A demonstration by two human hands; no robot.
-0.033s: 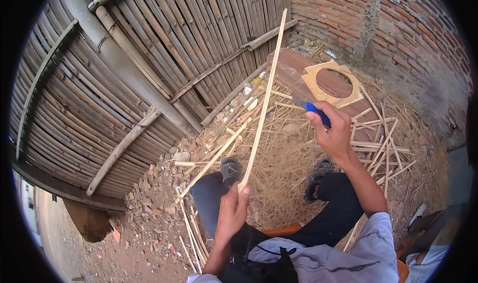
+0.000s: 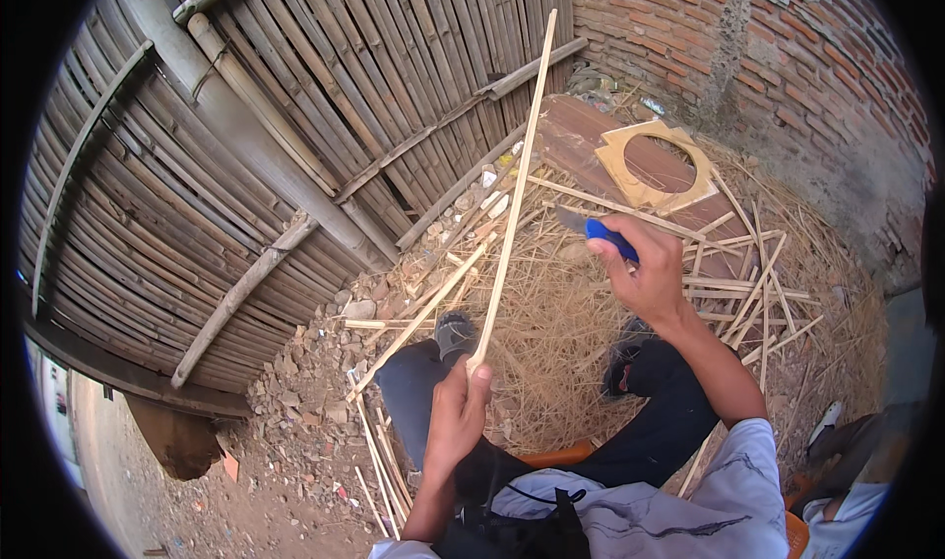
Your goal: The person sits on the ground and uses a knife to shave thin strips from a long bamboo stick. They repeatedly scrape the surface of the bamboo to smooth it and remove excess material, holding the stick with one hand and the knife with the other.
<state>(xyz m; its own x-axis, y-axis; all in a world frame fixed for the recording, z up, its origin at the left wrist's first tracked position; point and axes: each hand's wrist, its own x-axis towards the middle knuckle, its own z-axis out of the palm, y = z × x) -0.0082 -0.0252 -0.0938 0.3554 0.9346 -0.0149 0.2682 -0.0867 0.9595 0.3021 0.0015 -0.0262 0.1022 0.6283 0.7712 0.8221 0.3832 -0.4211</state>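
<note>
My left hand point(image 2: 459, 413) is closed round the lower end of a long, pale bamboo strip point(image 2: 516, 205), which slants up and away toward the fence. In my right hand point(image 2: 645, 269) is a knife with a blue handle point(image 2: 610, 239); its short grey blade point(image 2: 570, 219) points left toward the strip. A gap shows between the blade and the strip. Below both hands, thin shavings point(image 2: 561, 333) cover the ground between my feet.
Several cut strips point(image 2: 758, 293) lie crossed on the right, and more point(image 2: 384, 461) lie at the lower left. A brown board point(image 2: 581, 146) carries a pale panel with a round hole point(image 2: 615, 165). A bamboo fence point(image 2: 295, 96) and a brick wall point(image 2: 817, 67) enclose the corner. Another person point(image 2: 856, 461) sits at lower right.
My right hand with the knife has moved slightly left and down, toward me. The strip's far tip has shifted a little left; my left hand keeps its hold.
</note>
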